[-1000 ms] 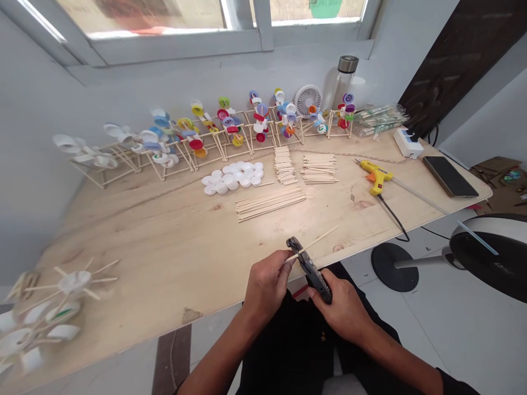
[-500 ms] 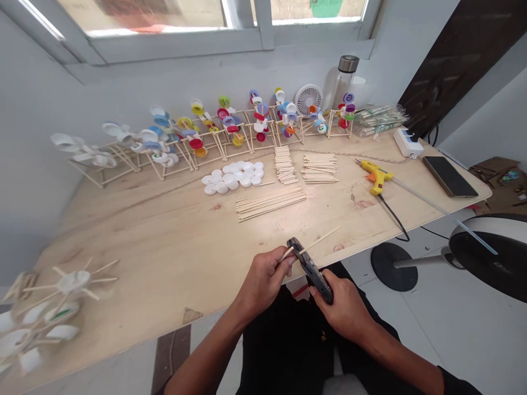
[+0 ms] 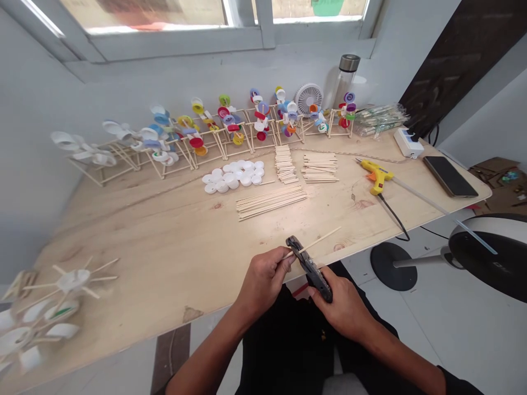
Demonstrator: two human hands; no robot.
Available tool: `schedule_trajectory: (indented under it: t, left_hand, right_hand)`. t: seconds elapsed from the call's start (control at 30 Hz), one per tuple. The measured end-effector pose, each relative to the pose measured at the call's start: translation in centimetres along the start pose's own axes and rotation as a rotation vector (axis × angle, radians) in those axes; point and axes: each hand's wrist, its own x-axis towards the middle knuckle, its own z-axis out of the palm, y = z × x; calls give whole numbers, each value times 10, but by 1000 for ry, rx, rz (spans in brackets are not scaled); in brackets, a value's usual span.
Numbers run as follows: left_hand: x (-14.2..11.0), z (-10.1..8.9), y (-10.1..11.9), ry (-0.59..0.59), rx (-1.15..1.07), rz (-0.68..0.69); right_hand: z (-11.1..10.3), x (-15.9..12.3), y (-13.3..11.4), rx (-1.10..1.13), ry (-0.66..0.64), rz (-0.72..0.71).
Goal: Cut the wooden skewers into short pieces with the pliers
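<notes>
Near the table's front edge, my left hand (image 3: pixel 267 274) pinches a thin wooden stick (image 3: pixel 325 237) between thumb and fingers. The stick runs across the head of a black plier-like cutter (image 3: pixel 310 267) and sticks out to its upper right. My right hand (image 3: pixel 345 304) is wrapped around the cutter's handles, over my lap. Whether the jaws have gone through the stick is too small to tell. Beyond my hands lie a bundle of long sticks (image 3: pixel 272 203) and two piles of shorter sticks, one on the left (image 3: pixel 285 164) and one on the right (image 3: pixel 320 167).
White bottle caps (image 3: pixel 233 176) lie mid-table. Stick frames with coloured cap wheels (image 3: pixel 230 126) line the wall; spoked pieces (image 3: pixel 74 281) sit at left. At right are a yellow glue gun (image 3: pixel 377 174), a phone (image 3: pixel 449 175), a power strip (image 3: pixel 407 142) and a steel-topped bottle (image 3: pixel 346 77).
The stick end by my left fingertips has swung down, closer in line with the part beyond the cutter. Both hands stay in nearly the same place.
</notes>
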Motion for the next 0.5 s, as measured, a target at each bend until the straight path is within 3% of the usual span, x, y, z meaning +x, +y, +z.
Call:
schedule_trajectory:
  t: [0.2, 0.5]
  left_hand:
    - [4, -5, 1, -79, -82, -52]
    - [3, -1, -6, -31, -35, -77]
  right_hand:
    - [1, 0, 1, -17, 5, 12]
    - [6, 6, 5, 30, 29, 65]
